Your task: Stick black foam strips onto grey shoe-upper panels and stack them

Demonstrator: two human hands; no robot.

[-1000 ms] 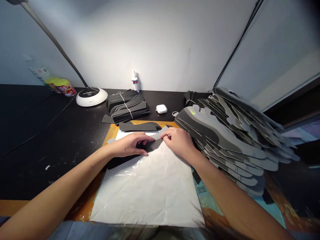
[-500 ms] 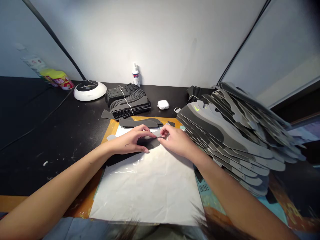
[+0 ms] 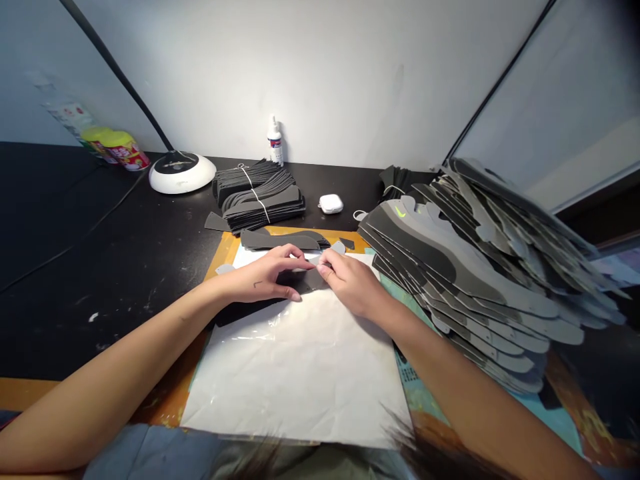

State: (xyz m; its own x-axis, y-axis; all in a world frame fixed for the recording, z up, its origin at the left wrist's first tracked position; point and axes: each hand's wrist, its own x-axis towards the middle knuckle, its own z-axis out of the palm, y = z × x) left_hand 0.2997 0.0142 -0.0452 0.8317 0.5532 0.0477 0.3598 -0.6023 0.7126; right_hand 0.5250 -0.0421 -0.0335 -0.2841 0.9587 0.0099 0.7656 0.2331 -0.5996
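A dark flat piece (image 3: 307,283) with a lighter grey part (image 3: 339,248) lies at the top of the white sheet (image 3: 310,373). My left hand (image 3: 273,275) rests over it from the left, thumb and forefinger spread along its surface. From the right, my right hand (image 3: 347,280) pinches the grey part, finger and thumb pressed together near its middle. The fingertips of both hands almost meet. Just behind them lies a small pile of dark curved pieces (image 3: 283,241). Much of the piece under my left hand is hidden.
A tied bundle of dark pieces (image 3: 263,200), a white case (image 3: 331,204) and a small bottle (image 3: 275,141) stand behind. At right is a large stack of grey shoe-upper pieces (image 3: 465,267). A lamp base (image 3: 183,175) and yellow-red packets (image 3: 120,148) are at back left.
My right hand has turned more palm-down, its fingers closing further on the grey part, whose rounded end now shows above them. My left hand has hardly moved. The view has shifted slightly.
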